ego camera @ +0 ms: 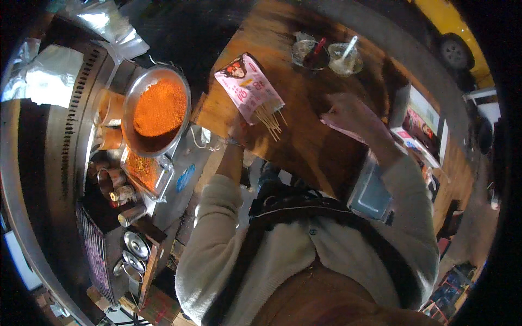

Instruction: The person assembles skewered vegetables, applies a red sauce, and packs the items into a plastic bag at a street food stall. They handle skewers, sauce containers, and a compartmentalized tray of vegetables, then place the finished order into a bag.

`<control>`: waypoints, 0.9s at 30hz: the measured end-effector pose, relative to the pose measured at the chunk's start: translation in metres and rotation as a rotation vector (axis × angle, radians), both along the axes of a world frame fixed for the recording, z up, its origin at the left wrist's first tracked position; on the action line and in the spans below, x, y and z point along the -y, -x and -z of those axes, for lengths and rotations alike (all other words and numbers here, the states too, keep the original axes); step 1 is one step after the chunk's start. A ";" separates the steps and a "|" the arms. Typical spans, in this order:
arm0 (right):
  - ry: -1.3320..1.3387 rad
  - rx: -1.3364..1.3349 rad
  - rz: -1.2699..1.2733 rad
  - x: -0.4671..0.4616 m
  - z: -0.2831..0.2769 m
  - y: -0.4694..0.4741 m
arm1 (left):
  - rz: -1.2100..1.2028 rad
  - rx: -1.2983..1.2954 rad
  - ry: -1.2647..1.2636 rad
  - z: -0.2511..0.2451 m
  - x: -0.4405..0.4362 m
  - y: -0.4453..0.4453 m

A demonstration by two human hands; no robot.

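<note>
A pink printed paper bag (249, 86) holds a bundle of thin wooden skewers (269, 122), whose ends stick out of its lower opening. Beside that bag's lower left edge is my left hand (237, 131); its fingers are dark and partly hidden, so its grip is unclear. My right hand (346, 110) is over the wooden table, fingers curled on a pink sheet or bag (344, 131) that runs back under the wrist. Two bowls, one with a red-handled utensil (320, 46) and one with a white spoon (350, 47), stand beyond the hands.
To the left stand a metal bowl of orange powder (161, 108), a clear tray of orange seasoning (142, 169), and several jars. An open box (420, 118) with printed packets lies at the right. A lidded plastic container (372, 189) sits near my right forearm. Metal lids (136, 245) are at lower left.
</note>
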State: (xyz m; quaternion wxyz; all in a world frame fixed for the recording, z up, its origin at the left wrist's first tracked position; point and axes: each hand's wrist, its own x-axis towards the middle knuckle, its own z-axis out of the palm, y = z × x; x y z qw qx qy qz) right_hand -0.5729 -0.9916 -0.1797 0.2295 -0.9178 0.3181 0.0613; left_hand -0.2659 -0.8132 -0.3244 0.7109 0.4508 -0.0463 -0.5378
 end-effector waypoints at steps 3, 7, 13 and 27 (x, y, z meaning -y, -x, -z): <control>-0.176 0.548 -0.158 -0.022 0.079 -0.131 | 0.004 0.389 0.065 0.035 0.016 -0.021; -0.246 0.921 -0.261 -0.023 0.119 -0.222 | -0.004 0.069 -0.352 0.053 0.028 -0.031; -0.017 0.713 -0.404 0.004 0.036 -0.264 | 0.130 -0.147 -0.312 0.025 0.043 -0.053; 0.550 0.199 -0.006 -0.030 -0.207 -0.184 | 0.511 -0.752 0.795 -0.180 0.142 -0.010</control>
